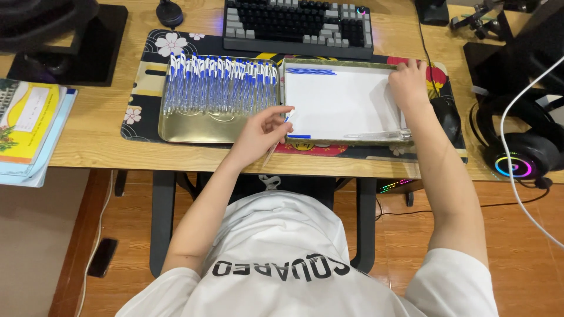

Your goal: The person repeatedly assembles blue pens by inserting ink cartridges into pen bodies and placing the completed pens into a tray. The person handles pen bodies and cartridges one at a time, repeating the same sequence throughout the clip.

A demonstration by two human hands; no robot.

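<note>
Left hand (261, 132) is pinching a pen part (289, 116) at the white tray's (341, 100) near-left edge, gold tray of pens (220, 85) just left of it, while right hand (408, 82) is resting spread on the far-right rim; likely mid-sorting, next placement needing alignment.

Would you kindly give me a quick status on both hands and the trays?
Left hand holds one pen over the white tray edge. Right hand rests on that tray's far corner. Gold tray full of pens. Nothing blocking.
</note>
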